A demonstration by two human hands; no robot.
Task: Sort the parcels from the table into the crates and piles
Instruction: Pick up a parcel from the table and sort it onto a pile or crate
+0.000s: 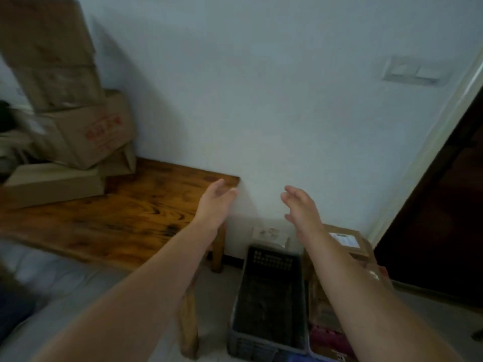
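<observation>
Wooden and warm brown, the counter [136, 212] fills the left of the view, its far edge against a pale wall [261, 100]; at its back left corner stands a stack of cardboard boxes [78, 131], the middle one tilted and printed in red, a flat one lying at the foot of the stack; the print is too blurred to read.

Both bare forearms reach forward and up from the lower edge. The left hand [217, 202] hangs over the counter's right corner, fingers straight and close together, holding nothing; the right hand [300, 205] is in front of the wall, well apart from the left, its fingers loosely spread and also holding nothing; the palms face roughly toward each other.

On the floor between and beneath the forearms sits a dark plastic crate [271, 259] with a perforated end wall; whether anything lies in it I cannot tell. Just behind it a small white box [269, 235] leans at the wall; just to its right is a pile of brown parcels, the top parcel [347, 239] bearing a white label, partly hidden by the right forearm.

A double switch plate [413, 70] sits high on the wall; a dark door [444, 205] closes the right side.
</observation>
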